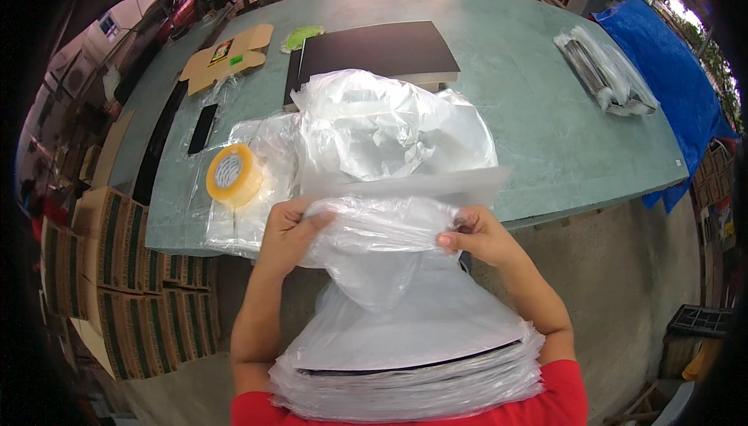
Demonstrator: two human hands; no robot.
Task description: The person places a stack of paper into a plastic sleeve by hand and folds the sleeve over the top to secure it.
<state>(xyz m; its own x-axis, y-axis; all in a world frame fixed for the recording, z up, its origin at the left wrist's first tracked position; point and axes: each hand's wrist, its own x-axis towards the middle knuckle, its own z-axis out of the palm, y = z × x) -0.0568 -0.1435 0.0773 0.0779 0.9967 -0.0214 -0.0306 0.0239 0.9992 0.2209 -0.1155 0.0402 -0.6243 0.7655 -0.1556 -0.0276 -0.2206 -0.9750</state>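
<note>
Between my two hands a clear plastic bag (382, 219) is stretched sideways in front of me. My left hand (292, 231) grips its left side with the thumb on top. The right side is pinched by my right hand (483, 235), thumb and fingers closed on the plastic. A flat whitish sheet edge (436, 183) lies just beyond the gathered film. Below, close to my body, rests a thick stack of plastic-wrapped flat sheets (405, 379). Another heap of crumpled clear plastic (389, 126) lies on the table past my hands.
The green table (530, 83) carries a yellow tape roll (234, 175), a black phone (202, 128), dark flat boards (374, 52), an unfolded cardboard box (226, 58) and a plastic-wrapped bundle (604, 71). Stacked cartons (148, 317) stand left; a blue tarp (662, 75) hangs right.
</note>
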